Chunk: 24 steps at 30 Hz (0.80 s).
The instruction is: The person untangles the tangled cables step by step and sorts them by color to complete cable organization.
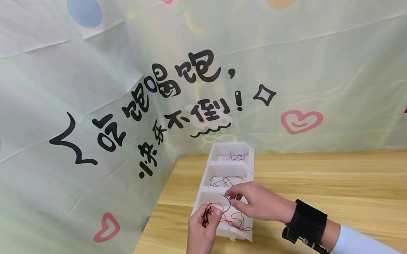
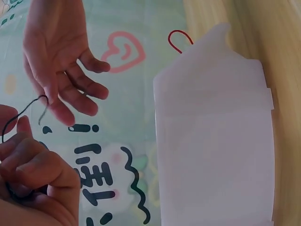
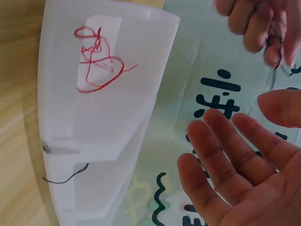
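Note:
My left hand pinches a thin black wire, part of it bunched in the curled fingers and a free end arching up. In the head view this end rises toward my right hand. The right hand's fingers are loosely bent and spread, with the thumb close to the wire. Both hands are over the nearest compartment of a white three-part bin. Thin red wires lie tangled in that compartment; the right wrist view shows a red tangle there too.
Dark wires lie in the bin's middle compartment, and a bluish coil in the far one. One red loop sticks out over the bin's edge. A printed cloth hangs behind and left of the wooden table.

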Available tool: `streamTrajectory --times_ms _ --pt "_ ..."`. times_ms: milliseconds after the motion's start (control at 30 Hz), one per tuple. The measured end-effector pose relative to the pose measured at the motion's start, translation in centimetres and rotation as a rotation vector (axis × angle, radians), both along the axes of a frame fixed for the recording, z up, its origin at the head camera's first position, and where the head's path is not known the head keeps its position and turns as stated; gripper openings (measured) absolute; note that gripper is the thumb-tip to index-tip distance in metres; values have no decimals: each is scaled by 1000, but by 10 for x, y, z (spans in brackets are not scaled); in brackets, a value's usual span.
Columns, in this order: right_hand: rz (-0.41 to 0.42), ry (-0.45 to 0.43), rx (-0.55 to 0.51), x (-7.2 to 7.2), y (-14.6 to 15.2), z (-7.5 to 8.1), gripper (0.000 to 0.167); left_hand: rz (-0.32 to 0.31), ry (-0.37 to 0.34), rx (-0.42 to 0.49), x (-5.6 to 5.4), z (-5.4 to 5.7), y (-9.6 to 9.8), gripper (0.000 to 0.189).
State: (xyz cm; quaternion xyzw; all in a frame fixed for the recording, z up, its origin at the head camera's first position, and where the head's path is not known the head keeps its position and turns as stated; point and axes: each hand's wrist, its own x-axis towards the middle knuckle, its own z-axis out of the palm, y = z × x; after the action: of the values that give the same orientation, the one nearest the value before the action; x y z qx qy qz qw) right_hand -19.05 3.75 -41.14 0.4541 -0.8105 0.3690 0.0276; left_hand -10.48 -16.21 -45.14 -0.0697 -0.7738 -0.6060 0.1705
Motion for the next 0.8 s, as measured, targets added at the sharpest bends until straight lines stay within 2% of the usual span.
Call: streamTrajectory --times_ms 100,333,500,700,800 --pt "23 6 4 5 -2 -1 24 -21 -44 -8 -1 -1 0 14" --pt "83 -5 -49 16 -12 -5 23 -139 -209 -16 -3 0 6 55" --pt "95 40 -69 20 -18 -9 17 -163 -240 -79 -4 2 11 60" --pt "74 133 -80 18 -16 -14 17 -174 -250 -88 -3 2 12 60" --pt "79 169 -93 17 -14 -14 18 -168 -255 -123 -3 1 11 61"
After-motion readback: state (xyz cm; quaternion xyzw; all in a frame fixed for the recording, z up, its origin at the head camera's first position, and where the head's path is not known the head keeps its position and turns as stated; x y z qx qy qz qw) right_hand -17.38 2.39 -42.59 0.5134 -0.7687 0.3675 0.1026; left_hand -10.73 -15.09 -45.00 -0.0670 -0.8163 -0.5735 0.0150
